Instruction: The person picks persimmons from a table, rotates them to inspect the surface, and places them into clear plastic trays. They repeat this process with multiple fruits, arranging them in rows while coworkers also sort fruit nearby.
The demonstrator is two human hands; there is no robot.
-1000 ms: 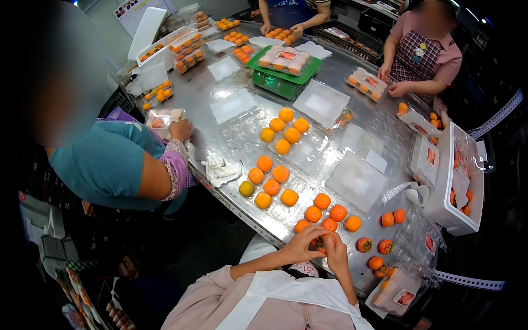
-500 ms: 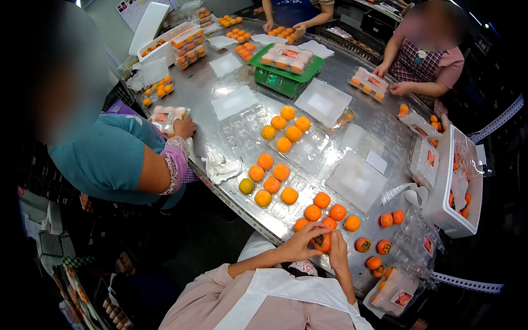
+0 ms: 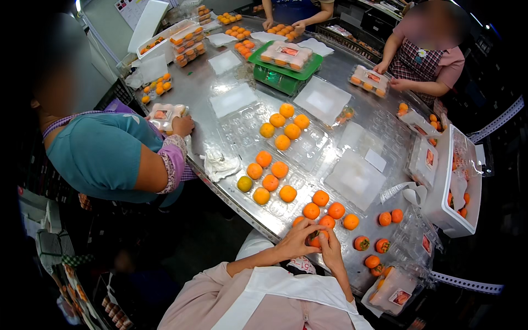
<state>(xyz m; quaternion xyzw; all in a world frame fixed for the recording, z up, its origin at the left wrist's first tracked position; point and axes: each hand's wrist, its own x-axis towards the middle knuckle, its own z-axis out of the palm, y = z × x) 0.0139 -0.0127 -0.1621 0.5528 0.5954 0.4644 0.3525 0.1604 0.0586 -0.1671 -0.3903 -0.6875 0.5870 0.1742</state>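
Observation:
Close to the table's near edge, an orange persimmon [image 3: 317, 238] is held between my two hands. My left hand [image 3: 296, 242] is closed round its left side with fingers over the top, and my right hand [image 3: 332, 252] grips its right side. Just beyond my hands several persimmons [image 3: 336, 210] sit in a clear plastic tray. A few loose persimmons, some with the green calyx up, lie to the right, such as this persimmon [image 3: 361, 243]. Farther left, another clear tray [image 3: 280, 210] carries more persimmons, one of them greenish.
White foam sheets [image 3: 355, 180] lie on the metal table [image 3: 214, 148]. A green scale [image 3: 278, 80] bears a packed box. At right stands a white foam crate [image 3: 468, 220] with persimmons. Co-workers handle packs at left [image 3: 165, 117], far right and the back. A white cloth [image 3: 220, 165] lies near the left edge.
My fingers have shifted round the persimmon, and its calyx now shows less. The co-worker at left has leaned back a little.

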